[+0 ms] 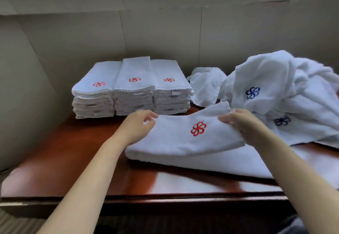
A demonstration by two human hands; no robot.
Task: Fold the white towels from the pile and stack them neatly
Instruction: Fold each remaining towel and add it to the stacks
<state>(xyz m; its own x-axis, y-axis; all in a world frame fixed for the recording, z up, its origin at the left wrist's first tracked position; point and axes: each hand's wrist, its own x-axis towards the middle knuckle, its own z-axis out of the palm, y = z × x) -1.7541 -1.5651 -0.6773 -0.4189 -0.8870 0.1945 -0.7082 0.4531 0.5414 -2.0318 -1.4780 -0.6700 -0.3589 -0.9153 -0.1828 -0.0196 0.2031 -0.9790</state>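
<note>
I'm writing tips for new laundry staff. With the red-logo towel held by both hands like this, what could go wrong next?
1. The towel is held only at its ends by the left hand and right hand; its middle may sag and the fold may open.
2. The loose pile sits right beside it; moving the towel could drag a piece along.
3. The three stacks are tall; a careless landing may skew one.
</note>
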